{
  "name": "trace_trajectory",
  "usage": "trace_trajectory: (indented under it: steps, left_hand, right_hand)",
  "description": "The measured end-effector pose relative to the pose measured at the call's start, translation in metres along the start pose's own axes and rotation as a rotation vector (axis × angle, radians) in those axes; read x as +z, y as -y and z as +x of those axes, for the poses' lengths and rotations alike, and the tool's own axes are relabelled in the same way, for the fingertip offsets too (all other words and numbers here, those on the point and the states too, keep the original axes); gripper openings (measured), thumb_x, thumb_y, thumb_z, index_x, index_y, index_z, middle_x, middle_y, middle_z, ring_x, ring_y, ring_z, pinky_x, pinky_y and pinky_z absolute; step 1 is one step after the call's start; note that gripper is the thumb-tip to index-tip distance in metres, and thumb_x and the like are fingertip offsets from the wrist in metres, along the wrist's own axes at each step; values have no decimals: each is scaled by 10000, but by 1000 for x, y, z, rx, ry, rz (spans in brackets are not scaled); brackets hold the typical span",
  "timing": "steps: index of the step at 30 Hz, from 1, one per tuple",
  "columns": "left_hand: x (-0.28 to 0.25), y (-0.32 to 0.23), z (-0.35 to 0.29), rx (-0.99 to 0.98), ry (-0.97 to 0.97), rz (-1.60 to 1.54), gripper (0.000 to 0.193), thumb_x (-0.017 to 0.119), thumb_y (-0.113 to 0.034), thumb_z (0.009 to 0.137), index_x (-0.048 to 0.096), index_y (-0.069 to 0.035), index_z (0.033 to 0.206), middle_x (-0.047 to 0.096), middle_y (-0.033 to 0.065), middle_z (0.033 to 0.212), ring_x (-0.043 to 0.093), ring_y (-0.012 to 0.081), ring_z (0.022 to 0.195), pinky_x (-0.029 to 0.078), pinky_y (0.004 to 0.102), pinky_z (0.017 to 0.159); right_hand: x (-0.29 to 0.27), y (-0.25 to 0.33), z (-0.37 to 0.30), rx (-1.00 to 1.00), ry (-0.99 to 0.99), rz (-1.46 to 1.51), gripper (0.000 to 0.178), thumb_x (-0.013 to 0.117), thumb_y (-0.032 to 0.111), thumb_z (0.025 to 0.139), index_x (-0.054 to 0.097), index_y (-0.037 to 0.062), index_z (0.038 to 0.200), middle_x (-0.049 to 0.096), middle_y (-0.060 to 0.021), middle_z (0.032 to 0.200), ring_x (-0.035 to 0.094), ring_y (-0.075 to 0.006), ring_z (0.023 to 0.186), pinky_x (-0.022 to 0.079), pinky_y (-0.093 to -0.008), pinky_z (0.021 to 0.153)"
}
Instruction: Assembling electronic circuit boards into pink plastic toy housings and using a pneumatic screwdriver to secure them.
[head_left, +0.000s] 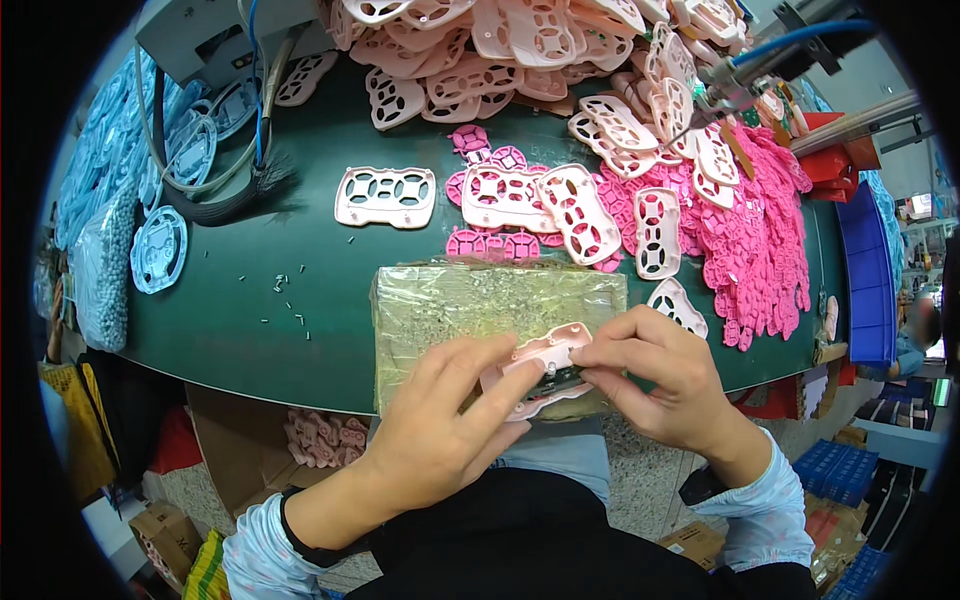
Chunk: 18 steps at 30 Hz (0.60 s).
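Over the near edge of a tape-covered block, a pale pink plastic shell is held tilted, its hollow side showing. My left hand grips it from the left, with the fingers laid across its near part. At the shell's right end, the thumb and fingertips of my right hand are pinched together; whatever is between them is too small or hidden to make out. A dark area shows inside the shell, partly covered by my fingers.
Beyond the block lie several pale pink shells and bright pink button pads. A large heap of shells fills the back. Tiny metal pins are scattered on the green table. Blue parts lie left; a blue bin stands right.
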<state>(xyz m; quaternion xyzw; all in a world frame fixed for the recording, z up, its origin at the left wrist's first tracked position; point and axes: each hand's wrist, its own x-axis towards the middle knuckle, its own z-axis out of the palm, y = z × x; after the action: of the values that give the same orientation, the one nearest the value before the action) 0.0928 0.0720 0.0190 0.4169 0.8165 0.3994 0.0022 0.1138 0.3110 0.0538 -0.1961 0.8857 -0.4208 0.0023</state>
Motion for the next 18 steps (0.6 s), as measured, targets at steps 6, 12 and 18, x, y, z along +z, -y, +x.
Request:
trace_trajectory:
  steps: [6,12,18]
  left_hand:
    - [0,-2,3,-63,-50,-65,582,826,-85,640,604,-26,1175,581,177,1198,586,345,1021,490,424,851]
    - [5,4,-1,16,-31,-43,476,813,-69,669,641,-22,1110,565,213,1253,601,351,1015,500,419,836]
    - [6,1,-2,-3,-24,-47,449,805,-66,696,644,-34,1115,555,223,1262,596,352,1028,506,421,831]
  right_hand:
    - [-1,5,-1,24,-12,-36,289,717,-43,743,701,53,1015,598,-91,879,624,-213,724,512,-304,626]
    - [1,3,1,23,28,-289,327,746,-11,705,711,76,1017,587,-78,975,585,-226,819,489,-308,670]
    - [6,-4,-3,-138,59,-247,381,775,51,659,705,109,1029,601,-60,1062,557,-231,855,477,-330,701]
